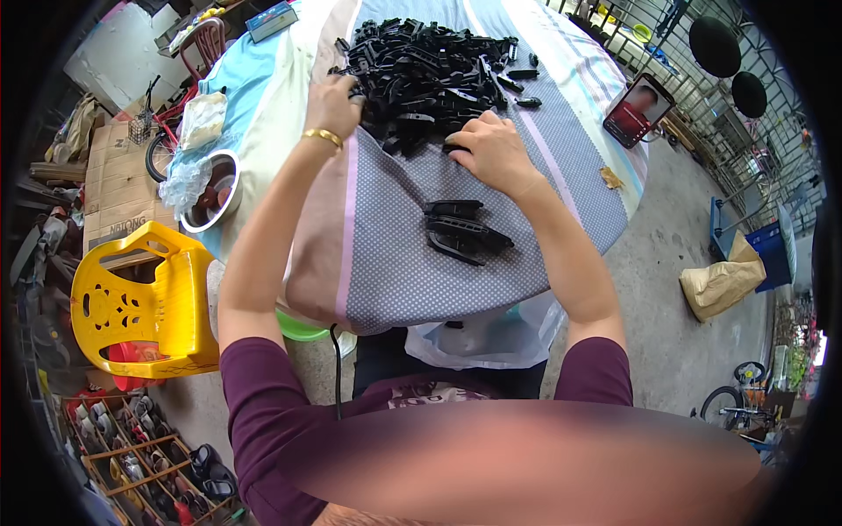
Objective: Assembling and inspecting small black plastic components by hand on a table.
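A large heap of narrow black plastic parts (425, 66) lies on the cloth-covered table; their exact kind is too small to tell. At the heap's left edge, my left hand (333, 107), with a gold bangle at the wrist, has its fingers curled against dark pieces; what they grip is partly hidden. My right hand (496, 153) is at the heap's near right side, thumb and fingers closed on a small black plastic part (453, 148). Closer to me, several black parts (465, 231) lie grouped side by side, apart from the heap.
A phone (638, 110) stands at the table's right, near a dry leaf (611, 178). On the left are a bowl (224, 188) with a plastic bag and a yellow chair (145, 302). A white plastic bag (478, 342) hangs below the front edge. A brown sack (724, 279) sits on the floor.
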Available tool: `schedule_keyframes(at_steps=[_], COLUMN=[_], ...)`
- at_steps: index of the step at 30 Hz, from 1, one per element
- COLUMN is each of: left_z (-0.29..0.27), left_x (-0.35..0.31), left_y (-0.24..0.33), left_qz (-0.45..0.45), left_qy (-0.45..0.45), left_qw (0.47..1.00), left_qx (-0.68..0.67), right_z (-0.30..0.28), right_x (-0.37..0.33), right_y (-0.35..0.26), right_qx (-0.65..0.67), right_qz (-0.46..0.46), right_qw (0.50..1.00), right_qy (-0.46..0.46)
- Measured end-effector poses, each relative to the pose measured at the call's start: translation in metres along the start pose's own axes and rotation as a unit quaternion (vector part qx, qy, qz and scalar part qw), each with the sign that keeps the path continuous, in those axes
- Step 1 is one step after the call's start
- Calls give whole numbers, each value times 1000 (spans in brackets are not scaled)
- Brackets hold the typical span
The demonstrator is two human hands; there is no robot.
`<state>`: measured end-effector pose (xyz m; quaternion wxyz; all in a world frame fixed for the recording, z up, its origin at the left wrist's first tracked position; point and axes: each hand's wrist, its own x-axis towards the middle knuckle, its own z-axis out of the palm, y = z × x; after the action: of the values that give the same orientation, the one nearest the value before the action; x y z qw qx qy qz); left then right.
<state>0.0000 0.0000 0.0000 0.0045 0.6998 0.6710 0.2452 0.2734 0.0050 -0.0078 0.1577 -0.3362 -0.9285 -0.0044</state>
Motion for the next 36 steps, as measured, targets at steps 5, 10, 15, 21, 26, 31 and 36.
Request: schedule_keyframes(at_steps=[5,10,15,21,26,31,36], left_z=[27,44,45,53,44,28,32], left_x=[24,0,-29,-29,-28,-35,-45], left_y=[-34,25,57,36,29,28,32], left_qz=[-39,-23,-1,-83,-139,-61,31], left_qy=[44,67,72,65,18,-46,41], left_qw=[998,996,984,920,867,939,998], left_qx=[-10,-55,-163,-378,-479,-334,-20], right_z=[5,7,1,-2,12,8,3], right_x=[2,-1,-2,6,3,3,4], right_y=[4,12,18,-13,-16,9,3], right_qx=[-78,-85,-79,147,74,-7,48], right_qz=[108,123,115,-178,-177,-52,-51], right_qw=[991,988,980,949,976,992,971], right_qy=[19,44,144,215,98,118,230])
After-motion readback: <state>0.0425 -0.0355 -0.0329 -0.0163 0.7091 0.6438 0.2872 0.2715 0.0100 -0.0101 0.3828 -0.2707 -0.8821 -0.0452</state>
